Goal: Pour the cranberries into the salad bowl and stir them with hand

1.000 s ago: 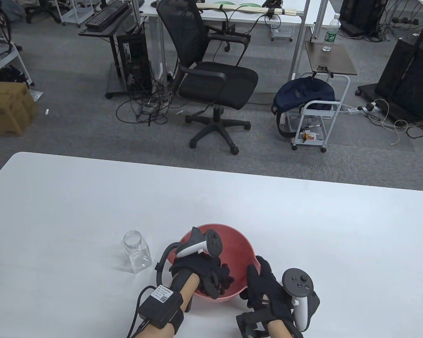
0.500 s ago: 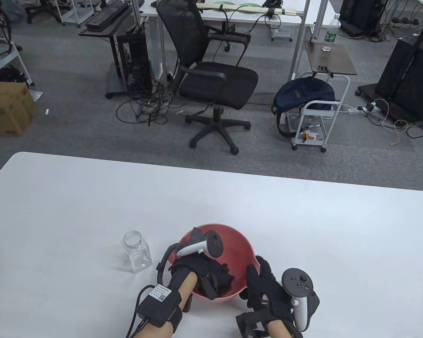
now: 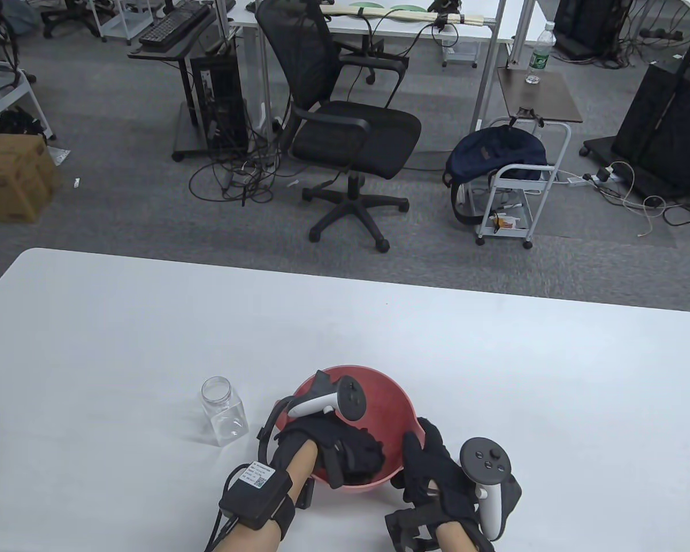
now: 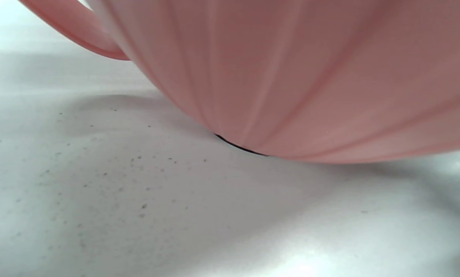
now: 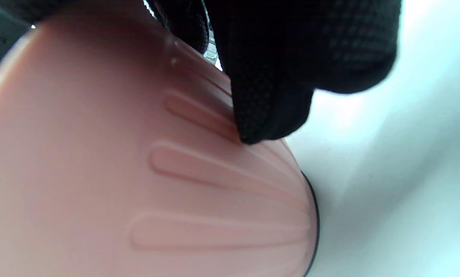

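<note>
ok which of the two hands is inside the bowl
The left hand: its fingers reach down inside the red bowl, while the right hand stays outside, gripping the rim.

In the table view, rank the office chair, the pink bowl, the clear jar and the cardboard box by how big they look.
1. Office chair, by far the largest.
2. Pink bowl.
3. Cardboard box, close to the bowl and cut by the frame edge, so that order is unsure.
4. Clear jar, smallest.

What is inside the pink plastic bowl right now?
The gloved left hand reaches down into the pink plastic bowl, its fingers covering the bottom. Whatever lies beneath, cranberries included, cannot be made out.
</note>
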{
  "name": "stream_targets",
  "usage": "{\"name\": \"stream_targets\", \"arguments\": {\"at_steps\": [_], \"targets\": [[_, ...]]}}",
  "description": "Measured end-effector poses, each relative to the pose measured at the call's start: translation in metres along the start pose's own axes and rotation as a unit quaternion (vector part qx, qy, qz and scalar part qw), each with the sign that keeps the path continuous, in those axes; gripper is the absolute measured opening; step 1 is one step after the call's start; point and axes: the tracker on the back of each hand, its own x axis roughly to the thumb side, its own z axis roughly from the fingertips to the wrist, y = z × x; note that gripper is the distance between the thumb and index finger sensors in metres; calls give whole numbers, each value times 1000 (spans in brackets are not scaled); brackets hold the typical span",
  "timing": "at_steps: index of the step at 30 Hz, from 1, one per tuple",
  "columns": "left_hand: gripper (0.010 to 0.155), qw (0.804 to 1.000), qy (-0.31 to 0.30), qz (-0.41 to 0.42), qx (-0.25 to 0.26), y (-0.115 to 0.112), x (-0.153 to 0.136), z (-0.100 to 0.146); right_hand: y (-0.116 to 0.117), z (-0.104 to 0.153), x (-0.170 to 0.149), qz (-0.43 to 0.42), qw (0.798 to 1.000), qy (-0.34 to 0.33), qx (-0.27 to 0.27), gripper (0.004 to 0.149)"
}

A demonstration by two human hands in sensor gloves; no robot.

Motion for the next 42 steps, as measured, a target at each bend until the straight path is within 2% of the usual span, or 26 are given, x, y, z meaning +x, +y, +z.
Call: {"name": "stream_targets", "arguments": {"at_steps": [27, 33, 42], "targets": [[57, 999, -23, 9, 23, 0, 1, 0, 0, 0, 0, -1, 1000, 0, -1, 64], [57, 1000, -15, 11, 20, 0, 0, 0, 0, 0, 0, 0, 1000, 0, -1, 64], [65, 1000, 9, 12, 25, 1, -2, 1, 0, 0, 0, -1, 1000, 1, -1, 64]]}}
